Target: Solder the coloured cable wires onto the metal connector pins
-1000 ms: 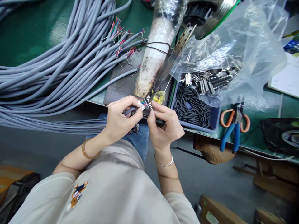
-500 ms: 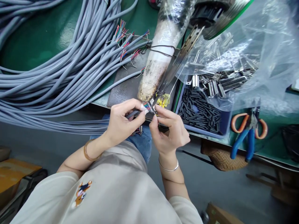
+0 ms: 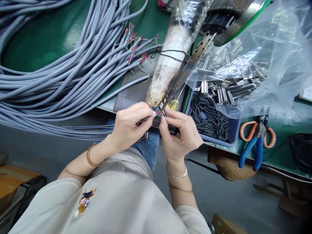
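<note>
My left hand (image 3: pixel 130 125) is closed round the end of a grey cable, whose coloured wires (image 3: pixel 156 110) fan out past my fingertips. My right hand (image 3: pixel 179 135) pinches a small metal connector (image 3: pixel 162 112) against those wires. Both hands meet just below the stained tip of a plastic-wrapped tool (image 3: pixel 165 76) that slants down over a dark metal plate (image 3: pixel 133 91). A thin solder wire (image 3: pixel 180 92) runs down toward the same spot.
A thick bundle of grey cables (image 3: pixel 60 78) with stripped coloured ends covers the green bench on the left. A blue tray of black sleeves (image 3: pixel 209 118) sits right of my hands, under a clear bag of metal connectors (image 3: pixel 231 84). Blue-and-orange pliers (image 3: pixel 255 143) lie further right.
The view has shifted slightly. My hands have stayed pinched together at the tool's tip, with the right fingers moving a little closer over the connector.
</note>
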Motion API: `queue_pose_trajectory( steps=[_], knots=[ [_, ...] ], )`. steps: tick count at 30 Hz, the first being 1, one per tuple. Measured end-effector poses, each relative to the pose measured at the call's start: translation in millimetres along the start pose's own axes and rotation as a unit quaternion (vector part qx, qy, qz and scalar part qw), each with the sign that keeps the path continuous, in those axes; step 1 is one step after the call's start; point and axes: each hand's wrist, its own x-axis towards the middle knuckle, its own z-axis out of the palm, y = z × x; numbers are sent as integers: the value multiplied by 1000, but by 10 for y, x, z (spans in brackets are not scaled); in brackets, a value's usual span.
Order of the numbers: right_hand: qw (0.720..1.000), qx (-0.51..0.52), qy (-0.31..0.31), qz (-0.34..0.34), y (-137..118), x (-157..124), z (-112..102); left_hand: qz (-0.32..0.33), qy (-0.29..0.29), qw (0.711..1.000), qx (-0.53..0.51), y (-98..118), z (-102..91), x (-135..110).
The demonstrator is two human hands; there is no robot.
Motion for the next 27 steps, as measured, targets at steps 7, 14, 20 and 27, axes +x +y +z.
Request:
queue_pose_trajectory(
  steps=[7,14,20,27],
  knots=[
    [1000,1,6,-2,-41,15,-7,-13,12,1000,0,27,-2,-16],
    [998,-33,-17,-48,28,-84,-50,-30,-38,999,-3,33,-13,-45],
    [997,-61,-8,-56,9,-124,-132,-47,-29,998,-36,39,1,-152],
    [998,38,-7,52,-30,-191,-182,-182,-81,951,-238,120,-107,-317]
  ],
)
